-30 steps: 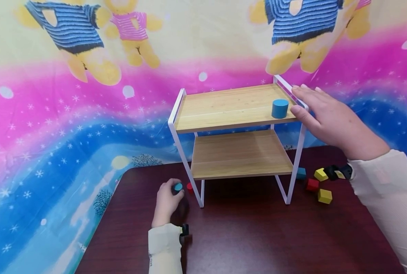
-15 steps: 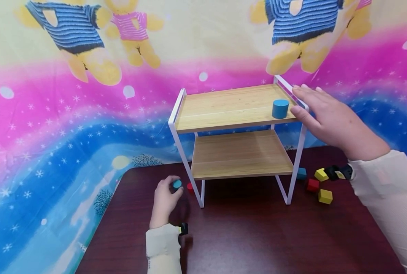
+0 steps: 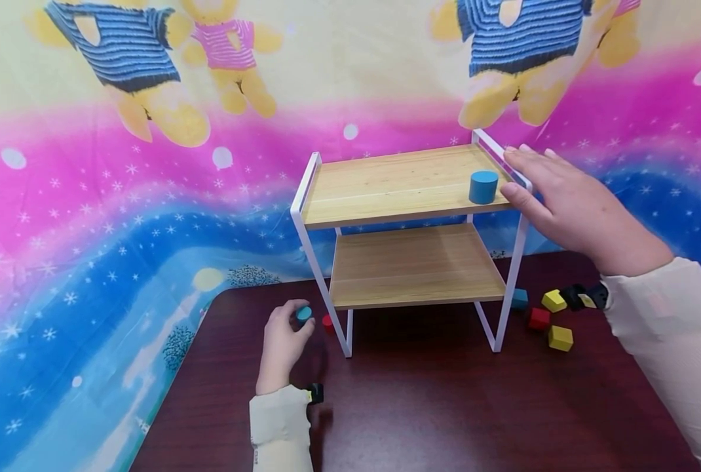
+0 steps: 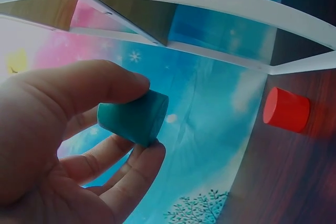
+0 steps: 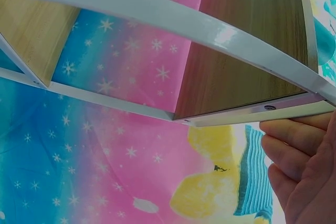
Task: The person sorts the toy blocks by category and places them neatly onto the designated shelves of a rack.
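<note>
A teal cylinder block (image 4: 134,116) is pinched between the thumb and fingers of my left hand (image 3: 280,344), held just left of the shelf's near left leg. On the table beside that leg lies a red cylinder block (image 4: 286,109). My right hand (image 3: 580,210) rests on the white right side rail of the two-tier wooden shelf (image 3: 386,183), its fingers fairly straight. In the right wrist view, fingertips (image 5: 278,127) touch the edge of the frame. A blue cylinder block (image 3: 483,188) stands upright on the top board near my right thumb.
Right of the shelf, on the dark table (image 3: 421,406), lie a red block (image 3: 539,319), yellow blocks (image 3: 560,338) and a blue block (image 3: 519,299). The lower board (image 3: 415,265) sits between white metal legs. A printed cloth (image 3: 120,262) hangs behind.
My left hand has lifted slightly and drifted a little left with the teal cylinder block. My right hand stays on the shelf rail.
</note>
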Motion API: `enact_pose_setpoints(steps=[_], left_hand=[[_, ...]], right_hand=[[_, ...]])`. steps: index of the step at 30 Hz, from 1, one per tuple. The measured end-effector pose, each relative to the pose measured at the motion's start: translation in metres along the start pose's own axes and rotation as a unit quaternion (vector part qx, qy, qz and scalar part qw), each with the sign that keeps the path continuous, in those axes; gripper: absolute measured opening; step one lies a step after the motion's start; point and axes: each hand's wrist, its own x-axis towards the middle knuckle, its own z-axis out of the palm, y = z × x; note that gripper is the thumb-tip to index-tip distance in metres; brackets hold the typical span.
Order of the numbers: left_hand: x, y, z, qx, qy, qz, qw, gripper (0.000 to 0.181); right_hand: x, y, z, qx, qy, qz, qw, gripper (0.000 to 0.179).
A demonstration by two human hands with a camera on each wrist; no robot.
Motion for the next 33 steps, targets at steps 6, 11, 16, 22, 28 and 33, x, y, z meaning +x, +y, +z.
enact_pose_setpoints(steps=[6, 11, 16, 22, 28, 33], left_hand=[[0.000, 0.004, -0.002, 0.003, 0.009, 0.006, 0.9999, 0.034], [-0.001, 0.009, -0.005, -0.001, 0.016, 0.014, 0.9998, 0.037], [-0.003, 0.014, -0.009, -0.006, 0.024, 0.019, 0.9995, 0.036], [-0.005, 0.022, -0.016, -0.015, 0.035, 0.032, 0.9987, 0.034], [-0.008, 0.030, -0.022, -0.024, 0.032, 0.027, 0.9988, 0.036], [-0.009, 0.034, -0.024, -0.028, 0.029, 0.034, 0.9986, 0.038]], right_hand=[[0.000, 0.000, 0.000, 0.001, 0.000, 0.000, 1.0000, 0.069], [0.000, 0.000, 0.000, 0.003, 0.000, -0.002, 1.0000, 0.069], [0.000, -0.001, -0.001, 0.002, 0.001, -0.002, 1.0000, 0.069], [0.000, -0.001, -0.001, 0.002, 0.002, -0.001, 1.0000, 0.069], [0.001, -0.001, 0.000, 0.004, 0.003, 0.000, 1.0000, 0.068], [0.000, -0.001, 0.000, 0.004, 0.006, -0.001, 1.0000, 0.068]])
